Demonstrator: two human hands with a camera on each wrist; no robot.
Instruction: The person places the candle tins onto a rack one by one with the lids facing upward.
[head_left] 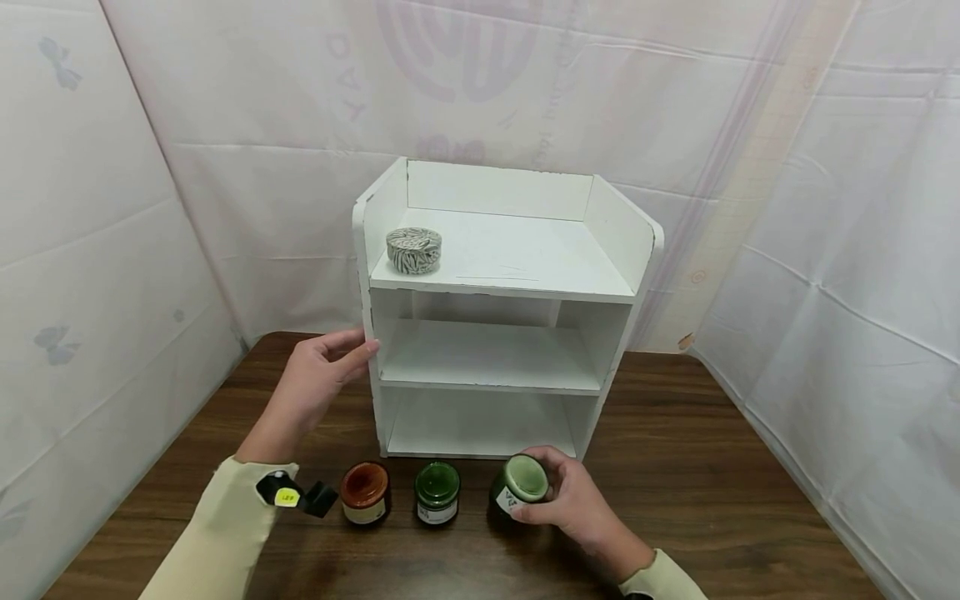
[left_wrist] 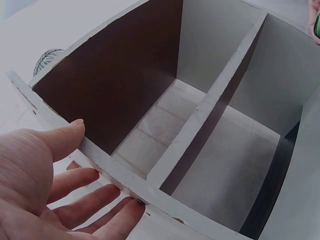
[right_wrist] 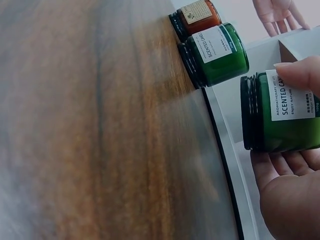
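Observation:
A green scented candle jar [head_left: 521, 482] with a white label is gripped by my right hand [head_left: 573, 500], thumb on the label side and fingers around the far side. In the right wrist view the label of this candle jar [right_wrist: 287, 112] reads "SCENTED CAN", and its black lid faces the table side. My left hand [head_left: 318, 375] touches the left side panel of a white shelf unit [head_left: 487, 379]. In the left wrist view, the left thumb [left_wrist: 67, 137] lies at the panel's front edge, with the other fingers extended along its outer face.
A second green candle jar [head_left: 437, 492] and an orange-brown candle jar [head_left: 365, 493] stand in front of the shelf on the wooden table [head_left: 697, 483]. On the shelf's top level, at the left, sits a round leaf-patterned tin [head_left: 414, 250]. White sheeting [head_left: 285, 167] surrounds the table.

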